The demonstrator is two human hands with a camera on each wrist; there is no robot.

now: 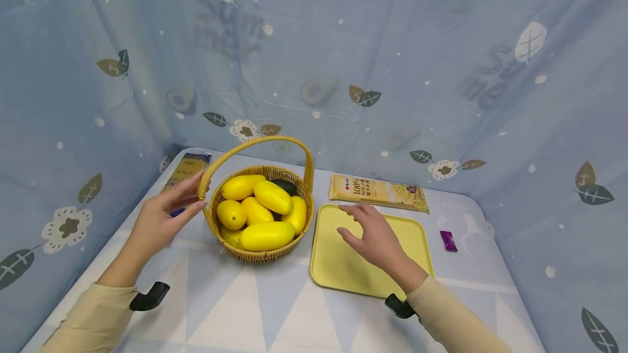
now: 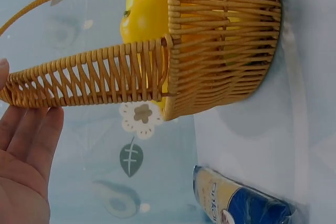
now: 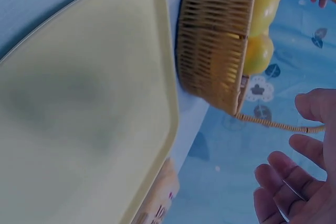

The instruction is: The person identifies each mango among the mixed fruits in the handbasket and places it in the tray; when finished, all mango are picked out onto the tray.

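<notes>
Right hand (image 1: 378, 238), right of centre, above yellow tray (image 1: 333, 266): fingers parted, half bent, nothing held. Left hand (image 1: 159, 219), left of centre: pinches basket handle (image 1: 279, 138) between thumb and fingers. Basket (image 1: 260, 256), mid-frame, upright, heaped with yellow fruit (image 1: 267, 236). From where I stand, heap looks apt to roll: any lift best kept level, right hand supporting handle's other side. Pasta packet (image 1: 380, 192), beyond tray: to be avoided.

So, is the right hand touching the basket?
Apart. The head view shows it: a clear gap lies between the right hand and the basket, with part of the yellow tray showing in between.
</notes>
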